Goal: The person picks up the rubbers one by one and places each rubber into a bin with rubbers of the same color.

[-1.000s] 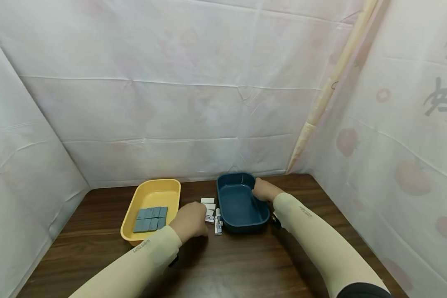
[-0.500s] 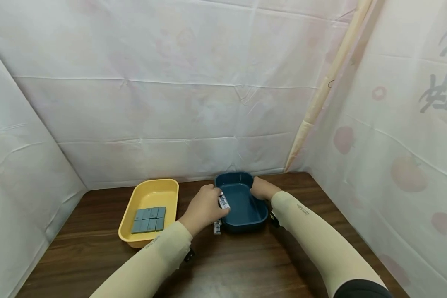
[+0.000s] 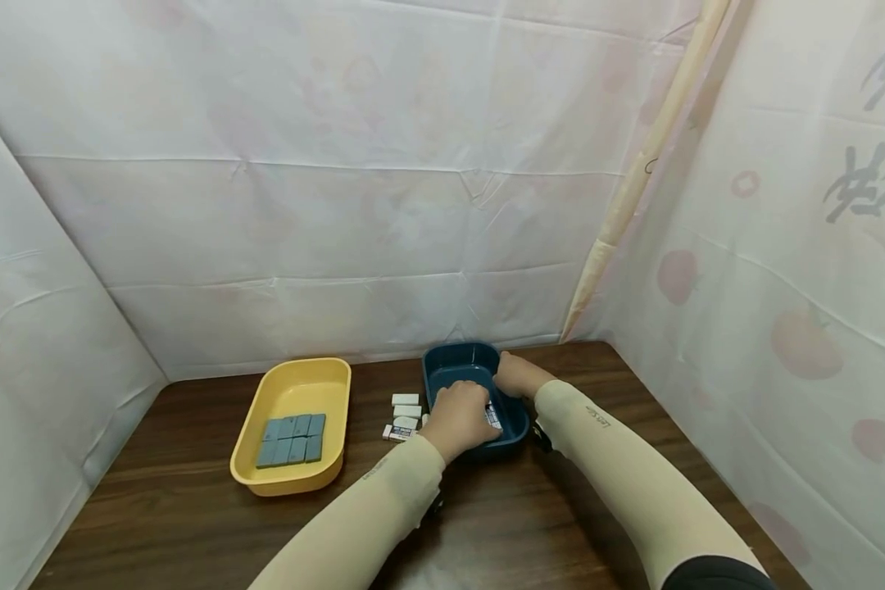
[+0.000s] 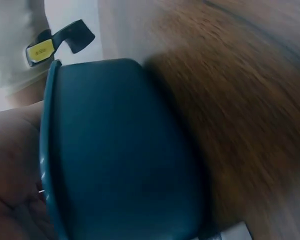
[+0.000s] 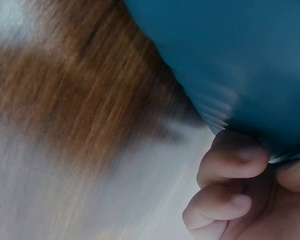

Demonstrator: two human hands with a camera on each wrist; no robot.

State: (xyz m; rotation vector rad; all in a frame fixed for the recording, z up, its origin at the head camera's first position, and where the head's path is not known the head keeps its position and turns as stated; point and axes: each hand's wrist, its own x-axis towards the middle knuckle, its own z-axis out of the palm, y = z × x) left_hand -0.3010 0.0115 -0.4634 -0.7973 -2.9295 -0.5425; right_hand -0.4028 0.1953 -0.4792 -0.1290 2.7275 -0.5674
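My left hand (image 3: 459, 419) reaches into the dark blue plastic tray (image 3: 456, 366) from the left, its back towards me in the head view. It holds a white eraser (image 3: 492, 415) with a dark printed sleeve, low over the tray's floor. In the left wrist view, the tray's outer wall (image 4: 125, 145) hides the fingertips. My right hand (image 3: 519, 375) grips the tray's right rim; its curled fingers (image 5: 230, 162) show against the blue wall in the right wrist view. Several white erasers (image 3: 406, 411) lie on the table left of the tray, some partly behind my left hand.
A yellow tray (image 3: 304, 395) stands further left, with several grey-blue rectangular blocks (image 3: 292, 439) laid in two rows inside. The dark wooden table (image 3: 155, 492) is bordered by white printed sheets (image 3: 354, 221) at the back and sides.
My left hand has picked up an eraser from the group on the table and carried it right, into the blue tray. My right hand has stayed on the rim.
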